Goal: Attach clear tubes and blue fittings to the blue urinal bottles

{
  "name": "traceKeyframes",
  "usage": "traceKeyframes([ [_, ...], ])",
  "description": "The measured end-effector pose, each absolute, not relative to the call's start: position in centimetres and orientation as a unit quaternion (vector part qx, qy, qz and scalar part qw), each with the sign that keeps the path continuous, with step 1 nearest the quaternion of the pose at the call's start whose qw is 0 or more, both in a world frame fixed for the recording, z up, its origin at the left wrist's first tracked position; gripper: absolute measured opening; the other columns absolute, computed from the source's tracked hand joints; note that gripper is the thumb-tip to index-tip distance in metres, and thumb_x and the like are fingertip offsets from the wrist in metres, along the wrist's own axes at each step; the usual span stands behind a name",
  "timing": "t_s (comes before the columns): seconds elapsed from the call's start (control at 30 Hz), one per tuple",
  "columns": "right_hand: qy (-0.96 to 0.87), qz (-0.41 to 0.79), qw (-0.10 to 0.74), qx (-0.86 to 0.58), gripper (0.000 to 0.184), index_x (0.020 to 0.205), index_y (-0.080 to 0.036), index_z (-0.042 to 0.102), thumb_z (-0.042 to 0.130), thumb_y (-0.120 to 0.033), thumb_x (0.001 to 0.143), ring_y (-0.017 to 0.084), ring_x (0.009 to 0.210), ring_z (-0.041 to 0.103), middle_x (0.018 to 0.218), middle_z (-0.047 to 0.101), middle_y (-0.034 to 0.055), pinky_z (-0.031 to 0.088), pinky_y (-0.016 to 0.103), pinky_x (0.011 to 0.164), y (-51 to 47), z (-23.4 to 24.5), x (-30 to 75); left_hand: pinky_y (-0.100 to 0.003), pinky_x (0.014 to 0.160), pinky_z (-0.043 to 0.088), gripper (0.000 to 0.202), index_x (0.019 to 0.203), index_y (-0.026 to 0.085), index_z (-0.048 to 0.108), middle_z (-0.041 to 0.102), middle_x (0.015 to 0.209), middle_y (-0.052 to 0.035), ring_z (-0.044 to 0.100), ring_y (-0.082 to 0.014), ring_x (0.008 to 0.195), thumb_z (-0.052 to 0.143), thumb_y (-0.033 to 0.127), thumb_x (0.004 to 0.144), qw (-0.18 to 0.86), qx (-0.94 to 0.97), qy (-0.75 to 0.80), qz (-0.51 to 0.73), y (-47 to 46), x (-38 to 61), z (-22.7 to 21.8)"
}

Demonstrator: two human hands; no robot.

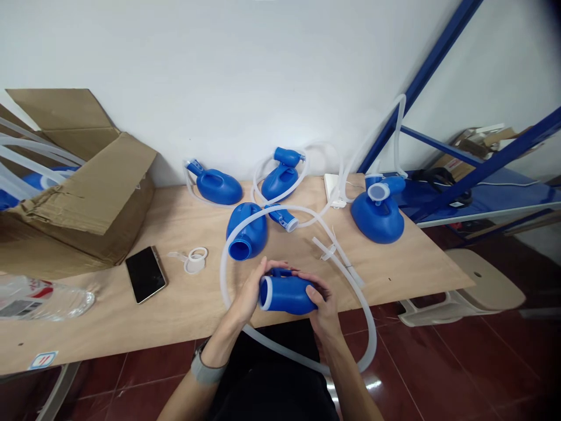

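Observation:
Both hands hold a small blue plastic cup-shaped part (287,294) with a white rim, lying on its side over the front edge of the wooden table (175,310). My left hand (249,291) wraps its white-rimmed end. My right hand (323,298) grips the other end, fingers curled round it. A long translucent white tube (370,327) loops round my hands and hangs down past the table edge. Just behind my hands a blue plastic bottle (246,231) lies on its side with its open mouth toward me.
Three more blue bottles (218,186) (280,178) (377,216) with tubes lie further back. A white ring cap (196,259) and a black phone (145,273) lie left of centre. An open cardboard box (83,199) and a clear water bottle (44,298) are at left. A beige stool (477,286) and blue rack (482,169) stand right.

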State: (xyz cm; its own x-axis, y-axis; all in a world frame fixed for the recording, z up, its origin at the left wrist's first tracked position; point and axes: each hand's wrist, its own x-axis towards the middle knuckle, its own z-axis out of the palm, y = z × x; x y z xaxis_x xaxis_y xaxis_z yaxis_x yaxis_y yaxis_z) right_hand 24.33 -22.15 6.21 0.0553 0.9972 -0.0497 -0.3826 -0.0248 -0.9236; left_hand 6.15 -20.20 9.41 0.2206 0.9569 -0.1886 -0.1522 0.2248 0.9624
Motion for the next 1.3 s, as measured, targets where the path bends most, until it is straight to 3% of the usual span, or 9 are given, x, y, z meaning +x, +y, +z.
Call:
traceKeyframes([
  [0.17, -0.439, 0.542, 0.591, -0.406, 0.019, 0.092, -0.031, 0.084, 0.083, -0.044, 0.079, 0.036, 0.118, 0.068, 0.106, 0.081, 0.0075, 0.047, 0.057, 0.111, -22.1, 6.4, 24.7, -0.052, 0.115, 0.043, 0.060, 0.104, 0.020, 0.076, 0.077, 0.121, -0.0099, 0.066, -0.0319, 0.123, 0.036, 0.065, 0.099, 0.649, 0.380, 0.460, 0.472, -20.3, 7.2, 10.0],
  [0.27, -0.460, 0.537, 0.596, -0.381, 0.016, 0.091, -0.032, 0.083, 0.080, -0.045, 0.082, 0.035, 0.118, 0.068, 0.103, 0.081, 0.0065, 0.048, 0.056, 0.109, -22.2, 6.4, 24.8, -0.049, 0.116, 0.042, 0.055, 0.094, 0.021, 0.076, 0.076, 0.122, -0.0081, 0.066, -0.0305, 0.124, 0.038, 0.060, 0.100, 0.628, 0.415, 0.454, 0.476, -20.8, 7.8, 9.4],
  [0.4, -0.518, 0.510, 0.555, -0.404, 0.017, 0.094, -0.032, 0.084, 0.080, -0.044, 0.084, 0.035, 0.120, 0.067, 0.106, 0.081, 0.0069, 0.046, 0.056, 0.111, -21.5, 6.3, 25.4, -0.047, 0.107, 0.049, 0.056, 0.099, 0.021, 0.075, 0.076, 0.118, -0.0083, 0.067, -0.0291, 0.119, 0.032, 0.057, 0.102, 0.567, 0.456, 0.497, 0.473, -20.7, 8.1, 8.0],
  [0.6, -0.466, 0.524, 0.528, -0.479, 0.034, 0.096, -0.026, 0.084, 0.080, -0.056, 0.081, 0.036, 0.114, 0.070, 0.109, 0.081, 0.0099, 0.050, 0.055, 0.105, -18.2, 4.2, 26.9, -0.039, 0.090, 0.056, 0.032, 0.095, 0.020, 0.072, 0.077, 0.099, -0.0084, 0.071, -0.0242, 0.095, 0.057, 0.048, 0.097, 0.373, 0.488, 0.573, 0.543, -21.7, 5.2, 8.4],
  [0.77, -0.460, 0.485, 0.508, -0.543, 0.042, 0.101, -0.023, 0.082, 0.081, -0.059, 0.078, 0.036, 0.112, 0.069, 0.112, 0.080, 0.0105, 0.051, 0.054, 0.104, -16.3, 2.5, 27.4, -0.037, 0.081, 0.057, 0.031, 0.098, 0.021, 0.067, 0.072, 0.081, -0.0040, 0.069, -0.0214, 0.077, 0.051, 0.048, 0.099, 0.144, 0.436, 0.666, 0.588, -21.8, -3.8, 8.7],
  [0.87, -0.505, 0.480, 0.490, -0.524, 0.039, 0.101, -0.024, 0.082, 0.078, -0.058, 0.081, 0.034, 0.113, 0.069, 0.112, 0.080, 0.0092, 0.048, 0.055, 0.108, -15.5, 2.2, 26.7, -0.045, 0.094, 0.054, 0.033, 0.089, 0.022, 0.067, 0.075, 0.102, -0.0103, 0.069, -0.0299, 0.099, 0.058, 0.054, 0.090, 0.083, 0.499, 0.760, 0.407, -19.2, -9.9, 7.5],
  [0.93, -0.538, 0.465, 0.489, -0.506, 0.037, 0.102, -0.025, 0.081, 0.077, -0.056, 0.083, 0.034, 0.118, 0.067, 0.116, 0.079, 0.0089, 0.045, 0.056, 0.113, -14.9, 2.2, 26.2, -0.052, 0.107, 0.046, 0.037, 0.086, 0.022, 0.068, 0.073, 0.119, -0.0160, 0.063, -0.0367, 0.120, 0.059, 0.058, 0.085, 0.083, 0.588, 0.749, 0.294, -17.2, -12.7, 6.4],
  [1.0, -0.570, 0.450, 0.482, -0.491, 0.036, 0.105, -0.025, 0.081, 0.075, -0.055, 0.085, 0.033, 0.125, 0.064, 0.123, 0.077, 0.0086, 0.042, 0.055, 0.116, -14.4, 2.2, 26.0, -0.054, 0.111, 0.042, 0.039, 0.087, 0.022, 0.067, 0.071, 0.126, -0.0181, 0.058, -0.0385, 0.128, 0.057, 0.059, 0.084, 0.095, 0.637, 0.731, 0.224, -15.8, -14.1, 5.3],
  [1.3, -0.650, 0.415, 0.407, -0.490, 0.039, 0.128, -0.028, 0.072, 0.063, -0.050, 0.097, 0.029, 0.128, 0.062, 0.135, 0.070, 0.0068, 0.041, 0.053, 0.118, -14.2, 2.9, 28.2, -0.056, 0.114, 0.035, 0.031, 0.086, 0.023, 0.069, 0.075, 0.123, -0.0136, 0.065, -0.0355, 0.119, 0.051, 0.048, 0.091, 0.098, 0.676, 0.706, 0.189, -15.1, -13.1, 3.5],
])
